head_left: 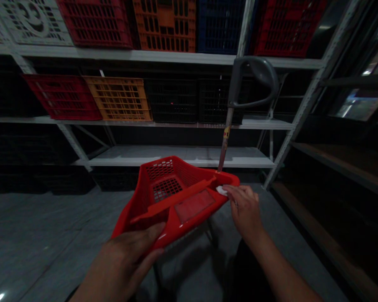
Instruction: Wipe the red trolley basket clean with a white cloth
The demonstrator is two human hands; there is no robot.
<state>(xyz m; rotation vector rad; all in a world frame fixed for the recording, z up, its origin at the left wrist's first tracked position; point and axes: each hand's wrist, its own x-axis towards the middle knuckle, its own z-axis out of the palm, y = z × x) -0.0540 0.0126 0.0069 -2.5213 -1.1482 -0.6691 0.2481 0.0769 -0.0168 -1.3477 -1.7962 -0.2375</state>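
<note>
I see my left hand (129,260) gripping the near rim of the tilted red trolley basket (192,205). My right hand (244,207) pinches a small white cloth (221,191) against its corner, and the basket's mesh floor shows bare.

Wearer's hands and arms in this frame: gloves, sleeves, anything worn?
Left hand and right hand are bare, no gloves. Right forearm shows no sleeve, watch or band, nor does the left wrist. Too dim to rule out a ring.

Before you, the grey shelf rack (176,56) carries a red crate (63,96), an orange crate (119,98) and black crates (173,100) side by side.
</note>
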